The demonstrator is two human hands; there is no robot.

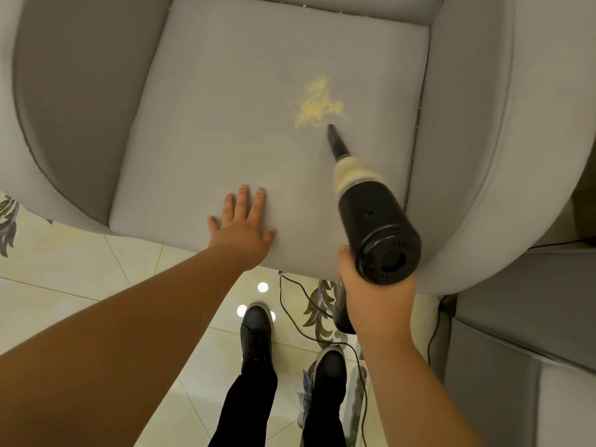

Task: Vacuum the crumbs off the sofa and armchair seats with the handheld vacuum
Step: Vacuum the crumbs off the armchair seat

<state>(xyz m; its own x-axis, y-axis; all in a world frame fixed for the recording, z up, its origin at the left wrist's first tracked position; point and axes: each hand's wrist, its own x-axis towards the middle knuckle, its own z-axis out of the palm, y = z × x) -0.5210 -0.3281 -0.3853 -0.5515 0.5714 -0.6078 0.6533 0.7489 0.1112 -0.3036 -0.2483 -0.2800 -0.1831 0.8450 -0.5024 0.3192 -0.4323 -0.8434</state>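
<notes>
A grey armchair seat cushion (225,117) fills the upper view. A patch of yellow crumbs (317,103) lies right of its centre. My right hand (374,301) grips the handle of a black handheld vacuum (374,221) with a cream dust section. Its narrow black nozzle tip points at the cushion just below the crumbs, close to their lower edge. My left hand (243,225) lies flat, fingers spread, on the front part of the cushion, left of the vacuum.
The armchair's curved arms (477,130) enclose the seat on both sides. A black power cord (300,304) trails over the glossy tiled floor by my two black shoes (256,330). Another grey upholstered piece (516,366) stands at the lower right.
</notes>
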